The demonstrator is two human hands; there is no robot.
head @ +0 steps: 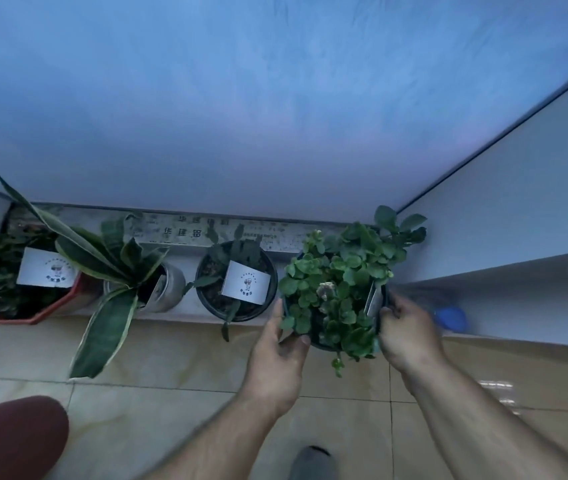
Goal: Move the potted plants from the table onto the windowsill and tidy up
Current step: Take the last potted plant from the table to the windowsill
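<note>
Windowsill [189, 308], narrow ledge below blue curtain [275, 116]: 4 pots in a row, right end hard against side wall [518, 202]. Rightmost dark pot [320, 342], round-leaved plant, overhangs near edge; left hand [281, 344] and right hand [404, 332] clasp its sides, fingers curled on rim. Leftward: black pot [206, 296] with card, grey pot [168, 289] with striped leaves, red pot [36, 315] with card.

This looks like a room in a home or a small office, by a window. A low windowsill [189, 261] runs under a pale blue window blind [275, 116] and carries a row of potted plants [237, 282] along its edge. Below it lies a floor of glossy beige tiles [171, 368], and a plain white wall [518, 202] closes the right corner.
</note>
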